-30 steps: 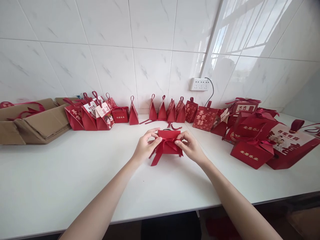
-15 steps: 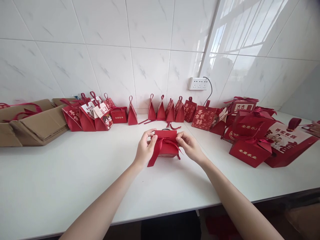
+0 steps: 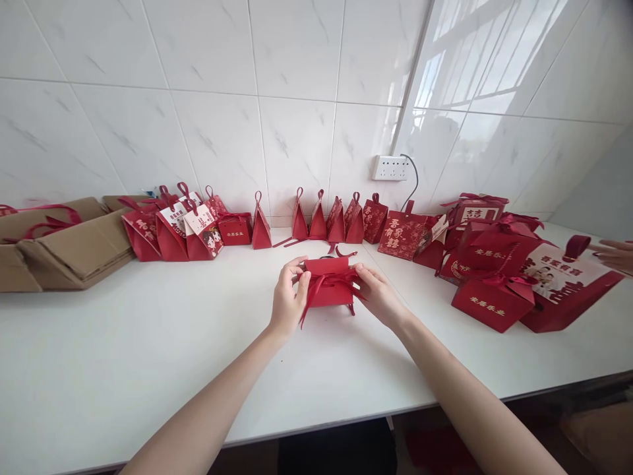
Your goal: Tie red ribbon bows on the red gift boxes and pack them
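Note:
A small red gift box (image 3: 330, 295) with a red ribbon (image 3: 326, 280) tied in a bow rests on the white table in front of me. Its upper flap (image 3: 327, 266) faces me above the bow. My left hand (image 3: 289, 297) is closed on the box's left side, thumb in front by the ribbon and fingers curled behind. On the right side, my right hand (image 3: 376, 290) pinches the box's upper corner beside a ribbon loop; its fingertips are partly hidden. One ribbon tail hangs down at the front left.
Finished-looking red boxes (image 3: 316, 224) line the tiled wall. An open cardboard carton (image 3: 79, 247) stands at left. Several bow-tied boxes (image 3: 494, 307) are stacked at right, where another person's hand (image 3: 616, 256) reaches in. Loose ribbon pieces (image 3: 341, 251) lie behind my box.
The box has tipped slightly, and its flap shows wider. The front ribbon tail hangs narrower and closer to the box. At the right edge, the other person's hand has come further into view.

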`<state>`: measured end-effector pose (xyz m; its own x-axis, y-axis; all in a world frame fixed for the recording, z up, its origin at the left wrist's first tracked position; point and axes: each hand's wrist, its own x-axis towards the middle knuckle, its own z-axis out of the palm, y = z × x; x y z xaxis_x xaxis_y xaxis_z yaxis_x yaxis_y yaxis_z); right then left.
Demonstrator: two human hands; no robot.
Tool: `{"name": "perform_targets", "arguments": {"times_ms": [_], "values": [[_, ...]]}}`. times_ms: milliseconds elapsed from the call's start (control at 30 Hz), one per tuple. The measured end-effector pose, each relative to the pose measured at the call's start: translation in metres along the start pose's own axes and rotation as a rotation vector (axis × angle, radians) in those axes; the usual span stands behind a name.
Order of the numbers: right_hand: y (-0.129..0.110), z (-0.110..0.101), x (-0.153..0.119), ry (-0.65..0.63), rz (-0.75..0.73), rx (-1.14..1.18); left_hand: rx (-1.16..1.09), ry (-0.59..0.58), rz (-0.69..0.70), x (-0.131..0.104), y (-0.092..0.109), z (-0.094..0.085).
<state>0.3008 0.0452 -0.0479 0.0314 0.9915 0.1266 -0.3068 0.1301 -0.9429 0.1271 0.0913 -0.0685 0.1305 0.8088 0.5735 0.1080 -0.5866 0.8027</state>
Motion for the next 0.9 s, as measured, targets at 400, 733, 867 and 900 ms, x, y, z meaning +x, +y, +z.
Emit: {"name": "perform_targets", "arguments": {"times_ms": [400,733,867,900], "values": [[0.006,0.003,0.004,0.108,-0.084,-0.055,0.037,-0.031,-0.04,0.003,0.006,-0.004],[-0.001,0.004,-0.003,0.225,-0.044,-0.518,-0.015,-0.055,-0.13,0.0,0.012,0.001],[-0.003,0.002,-0.002,0.11,0.014,-0.348,-0.025,-0.044,-0.126,0.003,0.013,-0.001],[-0.003,0.0,-0.002,0.084,0.032,-0.27,-0.033,-0.051,-0.138,0.003,0.014,-0.002]]}}
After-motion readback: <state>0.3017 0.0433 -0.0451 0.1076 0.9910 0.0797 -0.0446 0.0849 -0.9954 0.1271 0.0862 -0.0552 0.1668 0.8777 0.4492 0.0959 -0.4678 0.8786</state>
